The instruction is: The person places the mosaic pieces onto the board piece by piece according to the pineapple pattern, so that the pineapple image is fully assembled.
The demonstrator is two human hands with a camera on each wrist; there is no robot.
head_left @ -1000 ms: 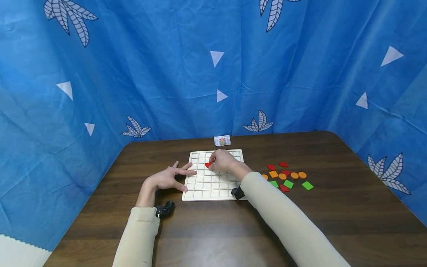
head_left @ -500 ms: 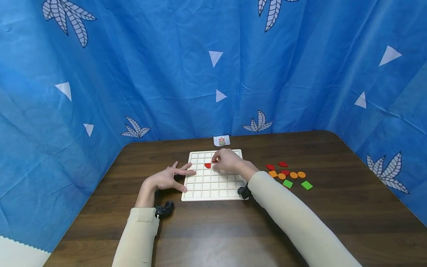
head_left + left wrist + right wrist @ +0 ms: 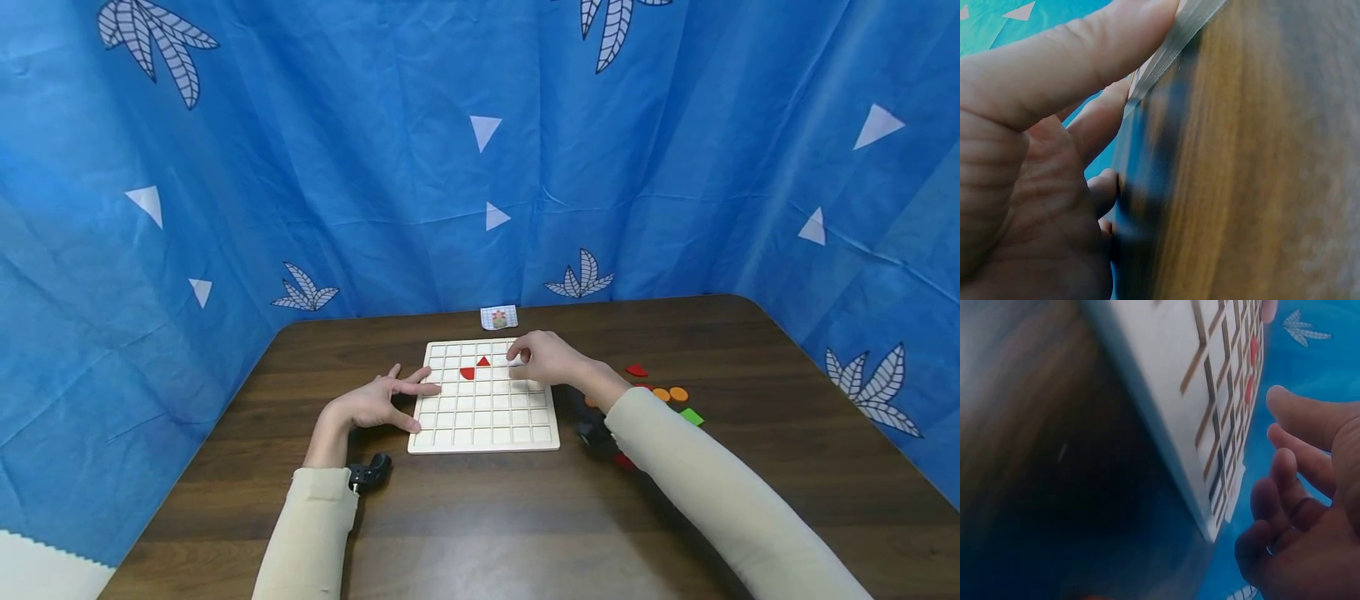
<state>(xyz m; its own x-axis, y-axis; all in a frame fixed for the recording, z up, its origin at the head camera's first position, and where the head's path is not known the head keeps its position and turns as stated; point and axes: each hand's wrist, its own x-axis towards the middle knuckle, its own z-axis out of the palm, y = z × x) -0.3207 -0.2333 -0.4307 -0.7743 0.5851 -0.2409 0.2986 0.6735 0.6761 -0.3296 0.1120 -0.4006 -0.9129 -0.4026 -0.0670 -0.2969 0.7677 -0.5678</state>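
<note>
— Since the right sleeve (image 3: 720,483) cuts across the loose bits, can anyone work out what's where? Head view mostly, wrist cams are blurry.

— Yeah, partly. Take the white gridded board (image 3: 482,413) as the clock, sitting on the brown table (image 3: 442,517). The red rounded piece (image 3: 467,373) is on it around 11 o'clock, with the red triangle (image 3: 483,362) at 12, just beside it.

— And the hands?

— Left hand (image 3: 373,400) is at 9, fingers spread, thumb and a couple of fingers touching the board's edge. In the left wrist view the thumb tip runs into the top of the frame. Right hand (image 3: 551,360) is over by 2, thumb and forefinger apart with board showing between the tips. Can't tell if they're touching the board.

— Loose stuff?

— Out at 3: a red piece (image 3: 637,370), two orange discs (image 3: 670,395) and a green piece (image 3: 692,417) with its lower part behind the sleeve. Another red bit (image 3: 624,461) peeks out near 4, shape unreadable, under the black wrist camera (image 3: 592,433), which is a smear. Little card (image 3: 498,317) past 12 has some picture, too small to make out.
</note>
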